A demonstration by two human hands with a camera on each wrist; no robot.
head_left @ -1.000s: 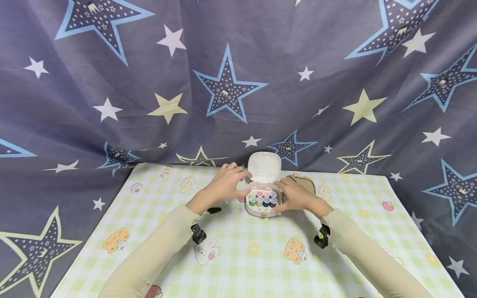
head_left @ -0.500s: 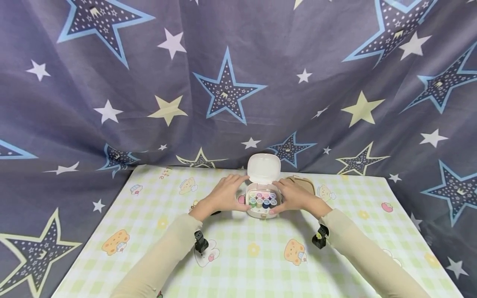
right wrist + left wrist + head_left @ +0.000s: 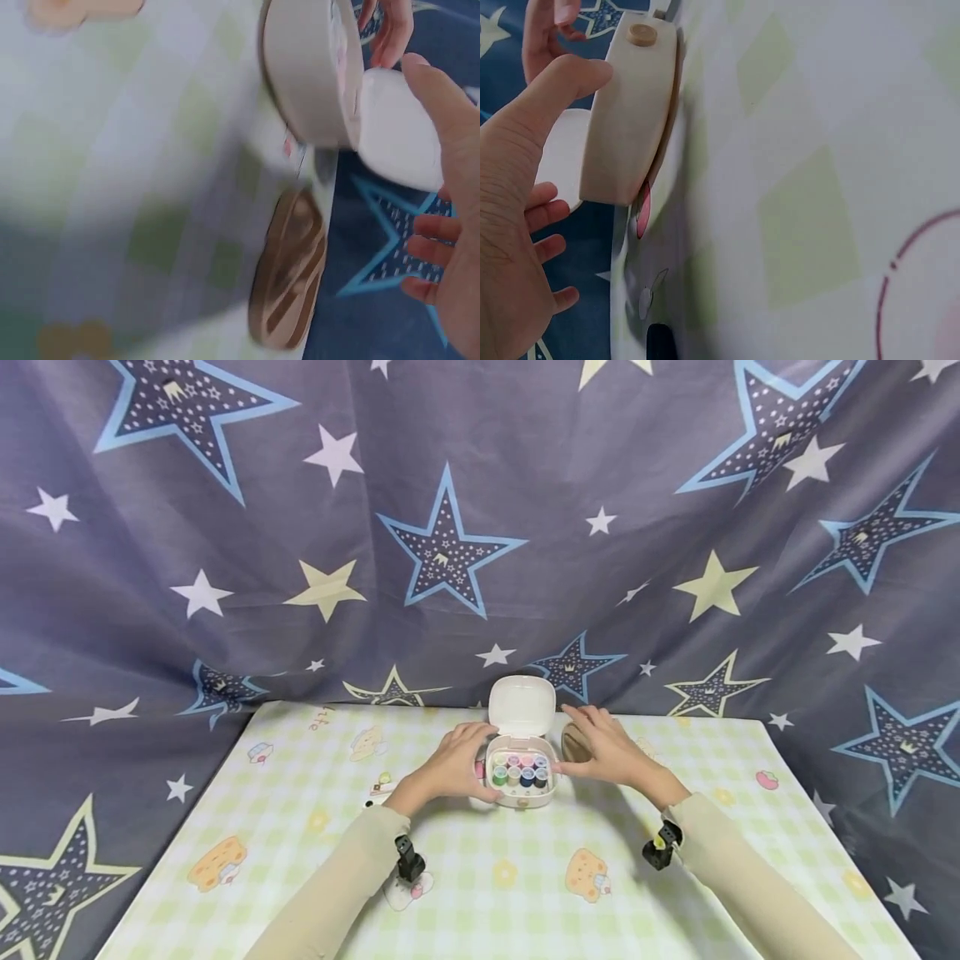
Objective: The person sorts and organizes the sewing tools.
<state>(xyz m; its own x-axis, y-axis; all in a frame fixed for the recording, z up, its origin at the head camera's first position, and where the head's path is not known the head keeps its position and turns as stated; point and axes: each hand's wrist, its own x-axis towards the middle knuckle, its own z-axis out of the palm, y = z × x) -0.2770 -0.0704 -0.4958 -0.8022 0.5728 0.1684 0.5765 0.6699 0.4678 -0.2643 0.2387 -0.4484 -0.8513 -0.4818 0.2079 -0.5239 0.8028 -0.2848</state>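
A white sewing box point(image 3: 522, 802) stands on the table with its lid point(image 3: 522, 705) raised at the back. Several thread spools point(image 3: 521, 770) in different colors sit in rows inside it. My left hand point(image 3: 453, 766) holds the box's left side; in the left wrist view, its thumb touches the front wall beside a tan round button point(image 3: 641, 34). Its other fingertips are partly hidden behind the box. My right hand point(image 3: 611, 750) is at the box's right side, fingers spread and holding nothing. In the right wrist view, its thumb shows in front of the lid, apart from the box body.
A brown molded piece with slots point(image 3: 289, 270) lies on the table right of the box, partly covered by my right hand in the head view. Small items point(image 3: 381, 790) lie beside my left wrist. A star-printed curtain point(image 3: 465, 568) hangs along the table's back edge.
My right hand has released the box's right side and shifted right, its fingers spreading. My left hand has closed in on the box's left side. The box stays in place as the view shifts slightly.
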